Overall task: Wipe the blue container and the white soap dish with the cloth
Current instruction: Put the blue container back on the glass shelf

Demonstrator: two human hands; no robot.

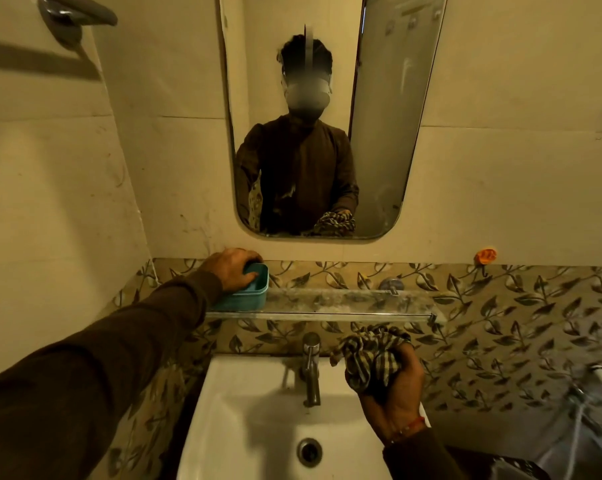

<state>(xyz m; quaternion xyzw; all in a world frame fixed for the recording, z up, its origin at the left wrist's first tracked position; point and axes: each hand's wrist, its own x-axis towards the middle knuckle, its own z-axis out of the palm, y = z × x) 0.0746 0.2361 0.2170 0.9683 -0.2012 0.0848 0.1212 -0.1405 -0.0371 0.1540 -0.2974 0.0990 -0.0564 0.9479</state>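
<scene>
Head view shows you standing at a white sink [223, 393] with a glass shelf [344, 306] on the wall above it. No brand, label or writing can be read on anything here. Your left hand [232, 268] reaches forward and grips the blue container [247, 296], with the fingers curled over its far rim and into the open top. The container stands at the left end of the shelf, close to the front edge and near the corner of the wall. To the right of it the shelf surface is bare, dusty glass up to its right end. Your right hand [393, 386] is held over the right side of the sink, just beside the tap [310, 368], and its fingers are closed around a bunched checked cloth [372, 355]. The top of the cloth comes just under the front edge of the shelf. The white soap dish is not seen in this view. A mirror [372, 133] hangs above the shelf, and an orange hook [486, 255] is on the wall at the right.
</scene>
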